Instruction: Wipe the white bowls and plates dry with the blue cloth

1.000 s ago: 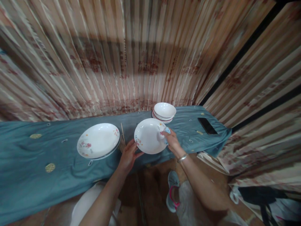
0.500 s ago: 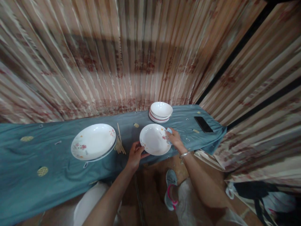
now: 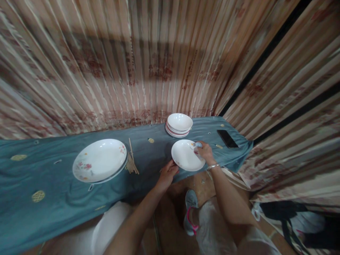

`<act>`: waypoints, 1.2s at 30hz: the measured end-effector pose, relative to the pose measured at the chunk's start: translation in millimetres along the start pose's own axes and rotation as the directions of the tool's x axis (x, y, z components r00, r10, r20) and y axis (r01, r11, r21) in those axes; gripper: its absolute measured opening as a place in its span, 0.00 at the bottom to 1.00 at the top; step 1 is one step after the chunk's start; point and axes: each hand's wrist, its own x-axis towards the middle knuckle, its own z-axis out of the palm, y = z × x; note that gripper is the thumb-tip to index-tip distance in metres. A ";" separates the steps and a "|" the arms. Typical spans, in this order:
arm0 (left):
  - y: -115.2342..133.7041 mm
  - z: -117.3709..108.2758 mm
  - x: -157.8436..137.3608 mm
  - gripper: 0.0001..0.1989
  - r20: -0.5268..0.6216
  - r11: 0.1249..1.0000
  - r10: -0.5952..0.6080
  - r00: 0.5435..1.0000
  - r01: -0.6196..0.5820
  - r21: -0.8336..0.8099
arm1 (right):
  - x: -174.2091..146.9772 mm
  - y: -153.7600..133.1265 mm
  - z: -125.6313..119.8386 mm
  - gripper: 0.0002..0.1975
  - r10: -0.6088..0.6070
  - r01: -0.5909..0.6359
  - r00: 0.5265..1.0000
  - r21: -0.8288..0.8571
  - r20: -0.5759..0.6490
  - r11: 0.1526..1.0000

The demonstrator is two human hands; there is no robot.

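Note:
My left hand [image 3: 169, 172] grips the lower left rim of a white plate [image 3: 184, 156] with a floral pattern, fingers partly hidden beneath it. The plate is held a little tilted over the front edge of the table. My right hand [image 3: 206, 152], with a bracelet at the wrist, is closed on a small light blue cloth [image 3: 198, 144] at the plate's upper right rim. Most of the cloth is hidden by the fingers. Just behind the plate stands a stack of white bowls [image 3: 180, 122], apart from both hands.
A table with a blue-green cloth [image 3: 61, 196] runs across the view. Large white floral plates [image 3: 102, 159] are stacked at left, with several wooden chopsticks [image 3: 132, 164] beside them. A dark phone [image 3: 227, 138] lies at right. Pleated curtains [image 3: 148, 81] hang behind.
Both hands and the plate have moved to the right. My right hand with the cloth stays at the plate's right rim. The whole view has shifted slightly.

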 end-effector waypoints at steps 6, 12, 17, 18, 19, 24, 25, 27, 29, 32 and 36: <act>-7.0 4.2 7.9 0.24 0.098 0.998 0.032 0.995 -0.037 0.052 | 8.3 0.7 0.0 0.16 0.014 -0.014 1.000 -0.096 0.001 0.995; -12.7 6.2 11.3 0.27 0.119 0.998 0.035 0.992 -0.041 0.053 | 13.2 2.1 2.7 0.16 0.021 -0.021 1.000 -0.153 -0.002 0.988; -18.8 5.0 11.4 0.30 0.080 0.999 0.025 0.997 -0.027 0.029 | 12.3 1.1 -3.8 0.17 -0.015 0.007 0.999 -0.185 -0.043 0.983; -19.2 4.2 11.1 0.31 0.047 1.000 0.015 0.999 -0.016 0.026 | 11.7 0.0 -6.7 0.18 -0.025 0.013 0.998 -0.189 -0.060 0.982; -19.1 3.0 10.6 0.32 0.011 1.000 0.003 1.000 -0.003 0.024 | 10.7 -1.5 -9.6 0.19 -0.047 0.030 0.995 -0.190 -0.085 0.981; -7.6 -9.1 5.8 0.30 -0.090 0.999 0.039 0.995 -0.038 0.017 | -5.9 -19.7 -15.8 0.22 -0.286 0.260 0.935 -0.142 -0.208 0.955; -3.9 -12.5 4.1 0.28 -0.102 0.998 0.067 0.993 -0.065 0.024 | -12.2 -26.1 -13.8 0.23 -0.352 0.335 0.909 -0.113 -0.223 0.935; 3.5 -20.1 -0.2 0.25 -0.129 0.991 0.130 0.983 -0.124 0.055 | -27.2 -41.6 -6.3 0.23 -0.479 0.485 0.844 -0.039 -0.240 0.874; 10.6 -28.9 -5.4 0.21 -0.153 0.978 0.195 0.969 -0.180 0.103 | -43.2 -59.8 4.9 0.23 -0.567 0.588 0.791 0.033 -0.232 0.808; 22.3 -45.2 -14.7 0.18 -0.174 0.948 0.290 0.941 -0.258 0.185 | -64.8 -88.4 25.3 0.20 -0.641 0.665 0.745 0.133 -0.184 0.735; 47.0 -72.9 -29.4 0.16 -0.225 0.864 0.453 0.863 -0.362 0.351 | -86.4 -120.8 52.3 0.14 -0.702 0.695 0.708 0.252 -0.079 0.673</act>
